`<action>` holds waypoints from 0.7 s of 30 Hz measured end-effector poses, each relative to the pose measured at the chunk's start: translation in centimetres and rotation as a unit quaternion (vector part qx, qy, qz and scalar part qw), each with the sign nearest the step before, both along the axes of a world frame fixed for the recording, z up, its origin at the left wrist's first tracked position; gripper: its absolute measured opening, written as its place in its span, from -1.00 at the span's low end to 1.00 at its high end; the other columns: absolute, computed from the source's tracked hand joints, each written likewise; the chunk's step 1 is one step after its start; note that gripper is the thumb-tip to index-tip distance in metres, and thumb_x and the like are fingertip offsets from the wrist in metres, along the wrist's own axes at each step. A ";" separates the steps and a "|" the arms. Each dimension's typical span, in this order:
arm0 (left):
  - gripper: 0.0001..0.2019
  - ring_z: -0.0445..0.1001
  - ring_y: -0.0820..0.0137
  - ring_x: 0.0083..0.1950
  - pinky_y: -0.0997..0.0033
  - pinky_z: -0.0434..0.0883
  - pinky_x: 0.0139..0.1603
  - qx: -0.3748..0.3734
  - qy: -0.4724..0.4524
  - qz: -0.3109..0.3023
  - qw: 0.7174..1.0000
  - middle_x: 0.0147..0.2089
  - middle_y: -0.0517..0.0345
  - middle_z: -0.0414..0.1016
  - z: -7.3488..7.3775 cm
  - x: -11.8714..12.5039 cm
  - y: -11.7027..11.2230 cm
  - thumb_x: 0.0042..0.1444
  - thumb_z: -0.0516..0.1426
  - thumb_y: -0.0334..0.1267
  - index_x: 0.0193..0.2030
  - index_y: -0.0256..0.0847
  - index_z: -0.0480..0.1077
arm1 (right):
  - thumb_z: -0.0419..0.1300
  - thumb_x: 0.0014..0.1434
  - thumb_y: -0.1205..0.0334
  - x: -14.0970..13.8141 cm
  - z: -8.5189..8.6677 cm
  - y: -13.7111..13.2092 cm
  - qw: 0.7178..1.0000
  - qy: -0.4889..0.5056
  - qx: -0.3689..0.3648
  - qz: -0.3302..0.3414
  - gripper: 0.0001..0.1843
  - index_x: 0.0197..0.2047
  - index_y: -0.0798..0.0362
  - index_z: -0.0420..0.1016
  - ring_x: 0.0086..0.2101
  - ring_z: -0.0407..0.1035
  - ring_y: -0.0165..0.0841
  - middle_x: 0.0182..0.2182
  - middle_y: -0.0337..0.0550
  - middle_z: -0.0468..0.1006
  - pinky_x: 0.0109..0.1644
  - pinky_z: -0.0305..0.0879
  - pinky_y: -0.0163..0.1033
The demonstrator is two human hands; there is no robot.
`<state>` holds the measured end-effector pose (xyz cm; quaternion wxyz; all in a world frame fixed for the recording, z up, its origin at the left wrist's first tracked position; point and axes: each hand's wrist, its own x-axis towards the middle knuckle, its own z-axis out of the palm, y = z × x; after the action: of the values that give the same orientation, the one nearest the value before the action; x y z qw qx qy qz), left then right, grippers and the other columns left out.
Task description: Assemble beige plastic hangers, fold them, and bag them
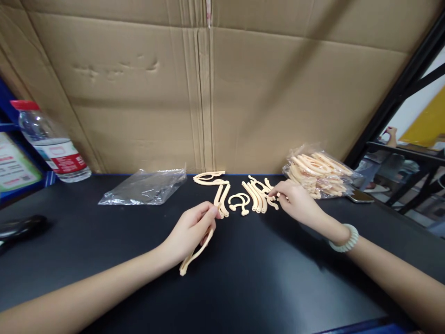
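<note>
My left hand (pixel 190 230) is closed round a long curved cream plastic piece (pixel 194 254) whose lower end pokes out toward me. My right hand (pixel 295 199) pinches one of several small cream plastic pieces (pixel 257 195) lying in a loose group on the black tabletop (pixel 243 278). Between the hands lie a small hook-shaped piece (pixel 239 202) and two straight pieces (pixel 222 197). A larger curved piece (pixel 208 177) rests just behind them by the cardboard.
A clear bag full of the same cream pieces (pixel 318 174) sits behind my right hand. An empty clear bag (pixel 144 188) lies at the back left. A water bottle (pixel 52 144) stands far left. A cardboard wall (pixel 215 88) backs the table; black shelving (pixel 399 93) stands right.
</note>
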<state>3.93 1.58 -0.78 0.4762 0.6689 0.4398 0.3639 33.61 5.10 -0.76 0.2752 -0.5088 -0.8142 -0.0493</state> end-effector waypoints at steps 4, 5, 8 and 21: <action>-0.68 0.18 0.57 -0.66 0.59 0.17 -0.62 -0.009 -0.021 0.000 1.000 -0.64 0.40 0.22 0.1 0.1 0.1 0.20 0.01 0.03 -0.32 -0.21 0.28 | 0.00 0.17 0.44 0.1 -0.3 0.3 1.000 -0.001 0.001 0.009 -0.72 -0.23 0.08 0.53 -0.25 0.39 -0.20 -0.31 -0.08 0.58 -0.12 0.31 -0.08; -0.68 0.19 0.57 -0.66 0.59 0.17 -0.62 -0.010 -0.023 -0.002 1.000 -0.64 0.40 0.22 0.1 0.1 0.1 0.20 0.01 0.03 -0.32 -0.21 0.28 | 0.01 0.18 0.42 0.1 -0.3 0.4 1.000 -0.001 0.002 0.009 -0.73 -0.22 0.08 0.53 -0.25 0.39 -0.20 -0.30 -0.08 0.58 -0.12 0.31 -0.08; -0.68 0.21 0.57 -0.64 0.59 0.20 -0.61 -0.016 -0.032 -0.003 0.999 -0.62 0.40 0.22 0.1 0.1 0.1 0.18 0.03 0.04 -0.31 -0.21 0.27 | 0.03 0.21 0.38 -0.2 -0.3 0.5 1.000 -0.003 -0.009 0.004 -0.76 -0.19 0.09 0.53 -0.24 0.40 -0.19 -0.28 -0.07 0.59 -0.12 0.31 -0.09; -0.66 0.21 0.59 -0.67 0.59 0.18 -0.62 -0.014 -0.047 -0.011 0.999 -0.61 0.40 0.20 0.1 -0.2 0.0 0.15 0.06 0.05 -0.34 -0.23 0.30 | 0.18 0.30 0.20 -4.9 2.9 8.8 0.976 -0.105 -0.152 -0.113 -0.82 -0.18 0.13 0.52 -0.23 0.47 -0.29 -0.23 -0.08 0.56 -0.10 0.40 -0.17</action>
<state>3.73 1.54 -0.66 0.5098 0.6491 0.4144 0.3834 28.67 13.91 2.17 0.1006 -0.6254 -0.7737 -0.0093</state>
